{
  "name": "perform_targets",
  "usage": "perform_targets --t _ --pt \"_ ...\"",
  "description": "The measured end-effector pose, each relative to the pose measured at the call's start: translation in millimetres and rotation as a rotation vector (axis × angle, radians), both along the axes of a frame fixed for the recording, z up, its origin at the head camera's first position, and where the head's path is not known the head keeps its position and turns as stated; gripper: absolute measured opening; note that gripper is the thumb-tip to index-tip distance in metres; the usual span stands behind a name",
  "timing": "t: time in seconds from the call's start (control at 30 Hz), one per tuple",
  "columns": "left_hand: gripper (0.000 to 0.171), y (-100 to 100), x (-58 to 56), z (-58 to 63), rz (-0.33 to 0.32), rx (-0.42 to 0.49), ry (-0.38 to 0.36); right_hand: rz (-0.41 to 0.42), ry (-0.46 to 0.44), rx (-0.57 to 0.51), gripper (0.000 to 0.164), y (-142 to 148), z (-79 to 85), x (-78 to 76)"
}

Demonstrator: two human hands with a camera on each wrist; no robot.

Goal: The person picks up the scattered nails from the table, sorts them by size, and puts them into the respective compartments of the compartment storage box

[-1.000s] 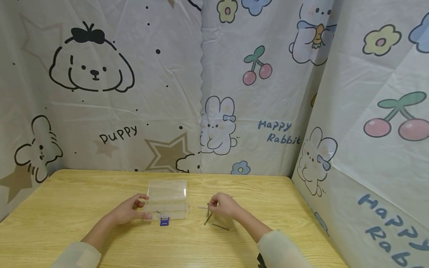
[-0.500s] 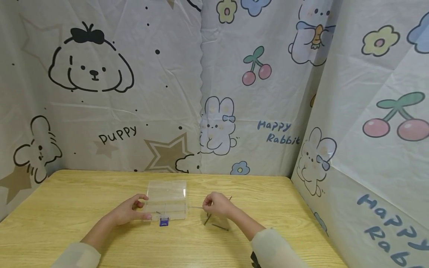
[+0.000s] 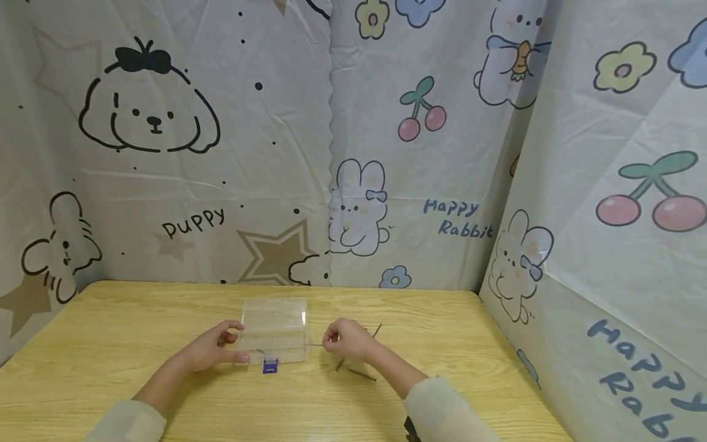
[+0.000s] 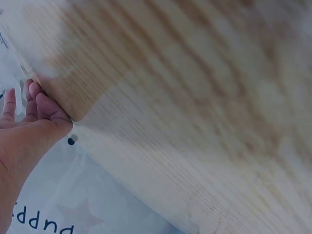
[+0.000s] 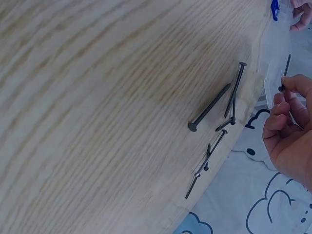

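A clear plastic box (image 3: 293, 356) stands on the table with its lid (image 3: 274, 312) raised at the back and a blue latch (image 3: 270, 366) at its front. My left hand (image 3: 207, 348) holds the box by its left end, thumb at the front corner. Between thumb and fingertips my right hand (image 3: 349, 339) pinches a nail (image 5: 287, 65), whose point reaches the box's right side. A small dark nail (image 3: 261, 350) shows inside the box. Several loose nails (image 5: 209, 107) lie on the table below and behind the right hand, some crossing each other.
The wooden table (image 3: 138, 313) ends at a printed curtain (image 3: 276, 184) behind it. Another curtain (image 3: 607, 276) runs along the right side. Bare wood shows left of the box and in front of it.
My right hand has moved left with the pinched nail, up to the box's right side. More of the loose nails behind it shows now. The left hand and the box have kept their places.
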State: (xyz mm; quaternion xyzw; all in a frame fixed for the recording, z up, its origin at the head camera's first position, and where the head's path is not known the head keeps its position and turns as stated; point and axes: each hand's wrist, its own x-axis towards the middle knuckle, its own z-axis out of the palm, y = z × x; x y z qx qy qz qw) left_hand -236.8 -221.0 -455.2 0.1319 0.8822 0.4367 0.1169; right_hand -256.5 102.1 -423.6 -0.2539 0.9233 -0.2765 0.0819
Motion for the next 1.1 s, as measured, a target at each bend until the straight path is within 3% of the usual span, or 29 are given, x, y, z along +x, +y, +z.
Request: perform_targets --t 0.83,1.1 --pt "0.074 0.4 0.2 0.8 0.011 0.01 -0.004 0.014 0.068 0.016 0.008 -39.1 -3.6 1.3" --pt "0.074 -0.1 0.8 -0.1 0.005 0.016 -0.006 0.012 0.023 0.013 0.007 -51.0 -7.1 2.1"
